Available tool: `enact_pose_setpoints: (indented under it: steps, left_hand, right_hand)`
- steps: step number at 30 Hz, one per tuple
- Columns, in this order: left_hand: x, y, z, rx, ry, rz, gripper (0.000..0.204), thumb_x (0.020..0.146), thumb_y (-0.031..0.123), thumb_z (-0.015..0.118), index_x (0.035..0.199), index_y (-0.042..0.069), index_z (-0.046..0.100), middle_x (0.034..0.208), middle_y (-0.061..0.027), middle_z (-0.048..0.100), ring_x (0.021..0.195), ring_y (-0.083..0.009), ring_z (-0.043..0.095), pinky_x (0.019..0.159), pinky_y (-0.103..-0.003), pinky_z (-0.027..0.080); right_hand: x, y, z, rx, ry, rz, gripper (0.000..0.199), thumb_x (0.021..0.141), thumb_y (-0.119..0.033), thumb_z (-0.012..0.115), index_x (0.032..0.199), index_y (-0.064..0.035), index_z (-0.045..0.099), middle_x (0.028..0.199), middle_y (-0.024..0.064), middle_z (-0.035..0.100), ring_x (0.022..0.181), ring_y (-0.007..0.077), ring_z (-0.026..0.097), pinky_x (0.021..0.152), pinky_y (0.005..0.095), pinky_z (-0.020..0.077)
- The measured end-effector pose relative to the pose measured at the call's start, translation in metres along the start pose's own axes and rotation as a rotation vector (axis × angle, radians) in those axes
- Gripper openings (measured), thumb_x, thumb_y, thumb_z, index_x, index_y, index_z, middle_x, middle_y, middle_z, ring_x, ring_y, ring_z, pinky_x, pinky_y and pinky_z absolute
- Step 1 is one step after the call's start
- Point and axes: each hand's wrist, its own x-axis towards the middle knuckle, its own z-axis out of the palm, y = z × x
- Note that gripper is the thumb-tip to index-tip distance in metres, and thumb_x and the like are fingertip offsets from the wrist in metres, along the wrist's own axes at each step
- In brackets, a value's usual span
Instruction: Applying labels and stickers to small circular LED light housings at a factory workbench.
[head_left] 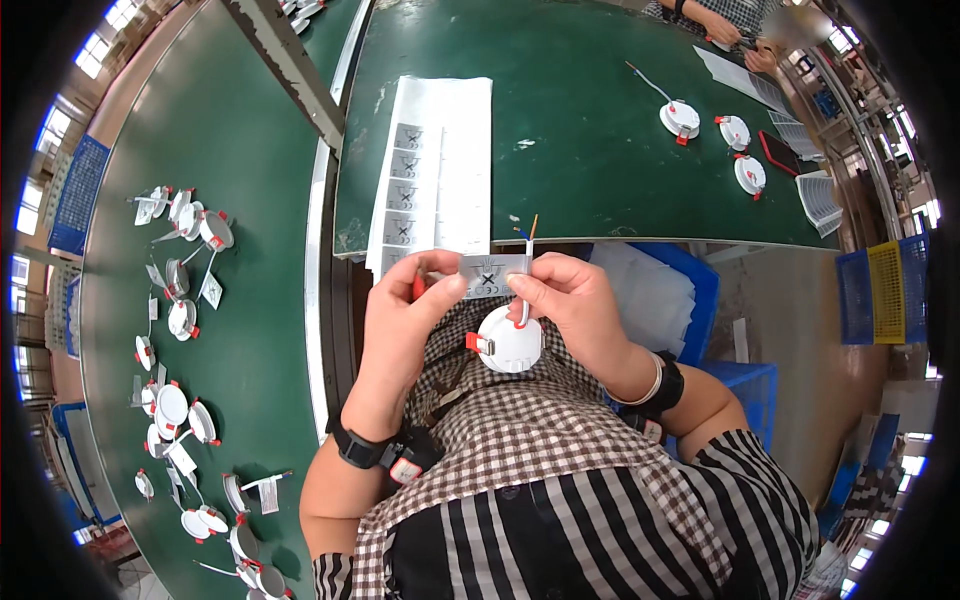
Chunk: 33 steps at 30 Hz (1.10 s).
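Observation:
A silver label point(487, 276) with black printing is stretched between my two hands in front of my chest. My left hand point(400, 305) pinches the label's left end between thumb and forefinger; something red shows by its fingers. My right hand point(577, 300) is closed on the white cable point(529, 256) of a downlight, with the label's right end against the cable. The cable stands upright, and bare coloured wires stick out at its top. Below hangs the round white downlight point(512, 341), with a red-tipped spring clip on its left side.
Sheets of silver labels point(435, 170) lie on the green table point(570, 60) ahead. Three downlights point(680, 120) and a red-framed dark object point(779, 152) are at its right, near a co-worker's hands point(715, 25). Several labelled downlights point(172, 405) lie on the left green surface point(260, 400). A metal post point(285, 70) rises between.

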Motion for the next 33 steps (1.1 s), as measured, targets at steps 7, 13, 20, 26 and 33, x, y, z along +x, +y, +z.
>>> enact_pose_setpoints:
  steps: [7, 13, 20, 26, 33]
  left_hand:
    - [0.005, -0.004, 0.011, 0.031, 0.115, -0.023, 0.01, 0.082, 0.009, 0.067, 0.084, -0.001, 0.066, 0.061, 0.008, 0.047, 0.056, -0.0006, 0.039, 0.051, -0.018, 0.028]
    - [-0.003, -0.01, -0.003, -0.03, 0.185, -0.027, 0.018, 0.083, 0.013, 0.066, 0.095, -0.001, 0.064, 0.071, 0.004, 0.056, 0.057, -0.0016, 0.041, 0.051, -0.017, 0.031]
    - [-0.006, -0.028, 0.001, 0.061, 0.076, -0.117, 0.007, 0.08, 0.006, 0.068, 0.083, 0.001, 0.065, 0.064, 0.0068, 0.052, 0.056, -0.0007, 0.041, 0.051, -0.017, 0.031]
    - [-0.015, -0.033, -0.008, -0.058, 0.122, -0.153, 0.01, 0.082, 0.008, 0.065, 0.087, 0.0, 0.062, 0.067, 0.0044, 0.053, 0.053, -0.0019, 0.041, 0.048, -0.018, 0.031]
    - [-0.01, -0.025, 0.003, 0.023, 0.065, -0.095, 0.01, 0.082, 0.01, 0.067, 0.082, 0.001, 0.063, 0.065, 0.0064, 0.051, 0.056, -0.0006, 0.039, 0.05, -0.017, 0.029]
  right_hand:
    - [0.0, 0.004, 0.001, -0.046, -0.031, -0.026, 0.012, 0.086, -0.009, 0.064, 0.089, 0.0028, 0.065, 0.072, 0.0046, 0.061, 0.061, 0.0083, 0.058, 0.056, 0.0208, 0.0457]
    - [-0.002, 0.005, -0.002, 0.029, 0.036, 0.131, 0.017, 0.086, -0.013, 0.065, 0.092, 0.0033, 0.064, 0.075, 0.0064, 0.063, 0.064, 0.0099, 0.062, 0.056, 0.0204, 0.0496]
    - [-0.001, 0.006, -0.001, 0.138, 0.072, 0.198, 0.021, 0.087, -0.014, 0.064, 0.094, 0.0053, 0.063, 0.078, 0.0078, 0.063, 0.066, 0.0124, 0.062, 0.057, 0.0249, 0.0545]
    - [-0.001, 0.008, -0.009, 0.237, 0.083, 0.242, 0.022, 0.087, -0.014, 0.064, 0.096, 0.0063, 0.062, 0.082, 0.009, 0.061, 0.07, 0.0143, 0.062, 0.058, 0.0289, 0.0573]
    - [-0.002, 0.009, 0.0, 0.173, 0.039, 0.209, 0.021, 0.086, -0.013, 0.064, 0.096, 0.0062, 0.063, 0.083, 0.009, 0.063, 0.07, 0.0135, 0.061, 0.058, 0.0277, 0.0567]
